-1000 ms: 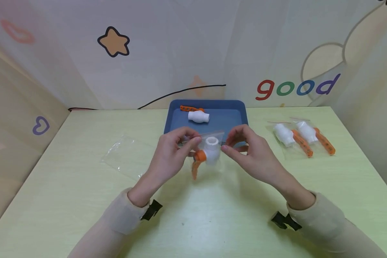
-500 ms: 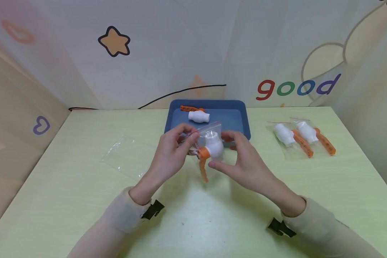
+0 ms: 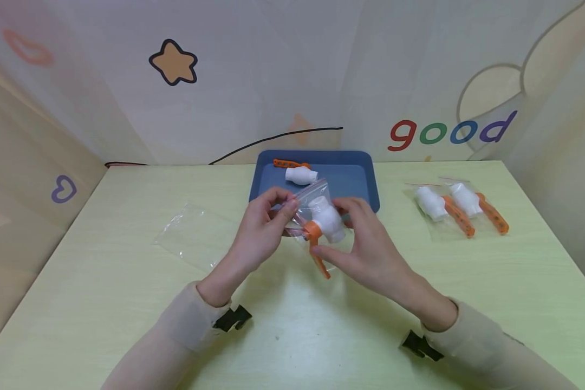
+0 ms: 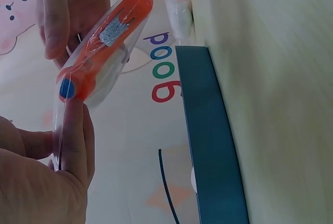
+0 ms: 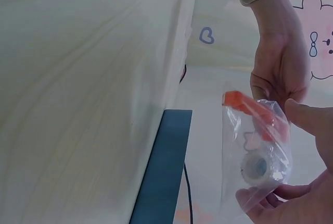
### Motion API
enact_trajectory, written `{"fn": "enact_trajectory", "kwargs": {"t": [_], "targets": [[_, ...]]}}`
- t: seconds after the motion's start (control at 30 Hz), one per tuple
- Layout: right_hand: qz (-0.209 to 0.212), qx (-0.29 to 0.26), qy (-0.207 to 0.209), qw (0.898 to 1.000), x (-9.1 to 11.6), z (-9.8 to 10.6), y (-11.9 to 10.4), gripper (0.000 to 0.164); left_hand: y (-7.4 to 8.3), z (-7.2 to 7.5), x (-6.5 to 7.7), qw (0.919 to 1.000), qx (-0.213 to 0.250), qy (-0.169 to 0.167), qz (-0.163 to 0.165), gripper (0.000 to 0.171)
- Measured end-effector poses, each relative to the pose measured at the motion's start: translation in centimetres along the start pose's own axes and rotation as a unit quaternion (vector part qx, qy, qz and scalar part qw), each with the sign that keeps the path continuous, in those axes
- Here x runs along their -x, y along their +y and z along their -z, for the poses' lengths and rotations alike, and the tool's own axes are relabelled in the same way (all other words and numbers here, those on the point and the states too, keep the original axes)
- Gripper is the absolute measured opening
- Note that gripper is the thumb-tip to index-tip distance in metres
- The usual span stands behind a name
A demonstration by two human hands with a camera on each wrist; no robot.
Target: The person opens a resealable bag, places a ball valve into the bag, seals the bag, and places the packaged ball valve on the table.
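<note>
A white ball valve (image 3: pixel 326 219) with an orange lever handle (image 3: pixel 319 257) sits inside a clear zip bag (image 3: pixel 317 189), held above the table. My left hand (image 3: pixel 268 222) pinches the bag near its zip edge, thumb against fingers. Around the other side curves my right hand (image 3: pixel 370 252), its thumb by the handle and its fingers at the far side of the valve. In the right wrist view the bag (image 5: pixel 229 146) hangs between that thumb and fingers, and the valve's round opening (image 5: pixel 255 166) shows through the plastic.
Behind the hands stands a blue tray (image 3: pixel 351 176) with an unbagged ball valve (image 3: pixel 301 175) in it. Two bagged ball valves (image 3: pixel 431 203) lie on the right of the table. An opened flat clear bag (image 3: pixel 192 235) lies on the left.
My right hand has moved left, from beside the bag's edge to around the bagged valve. The valve has tilted, its handle swinging down to the right. The left hand keeps its pinch.
</note>
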State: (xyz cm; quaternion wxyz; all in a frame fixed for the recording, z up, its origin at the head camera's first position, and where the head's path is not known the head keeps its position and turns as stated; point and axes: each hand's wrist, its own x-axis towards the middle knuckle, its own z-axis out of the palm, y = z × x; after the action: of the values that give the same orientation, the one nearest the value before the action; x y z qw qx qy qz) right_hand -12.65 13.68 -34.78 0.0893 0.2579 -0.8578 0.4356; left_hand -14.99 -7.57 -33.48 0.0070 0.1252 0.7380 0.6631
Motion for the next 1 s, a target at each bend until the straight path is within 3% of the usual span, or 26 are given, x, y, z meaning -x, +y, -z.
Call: {"fn": "enact_trajectory", "kwargs": {"t": [0.13, 0.4, 0.77, 1.0], "targets": [[-0.014, 0.019, -0.006, 1.000, 0.0, -0.1, -0.3, 0.084, 0.0, -0.3, 0.1, 0.9999, 0.003, 0.000, 0.016, 0.012], [-0.009, 0.055, -0.011, 0.998, 0.1, -0.3, -0.2, 0.087, -0.4, -0.7, 0.2, 0.9998, 0.010, -0.010, 0.017, 0.010], [0.003, 0.082, -0.013, 0.997, 0.2, -0.2, 0.2, 0.069, -0.6, -1.1, 0.3, 0.9966, 0.067, -0.045, 0.014, 0.010], [-0.018, 0.077, -0.030, 0.996, 0.3, 0.2, 0.5, 0.063, -1.0, -0.9, 0.6, 0.9957, 0.033, -0.085, 0.011, 0.014]]}}
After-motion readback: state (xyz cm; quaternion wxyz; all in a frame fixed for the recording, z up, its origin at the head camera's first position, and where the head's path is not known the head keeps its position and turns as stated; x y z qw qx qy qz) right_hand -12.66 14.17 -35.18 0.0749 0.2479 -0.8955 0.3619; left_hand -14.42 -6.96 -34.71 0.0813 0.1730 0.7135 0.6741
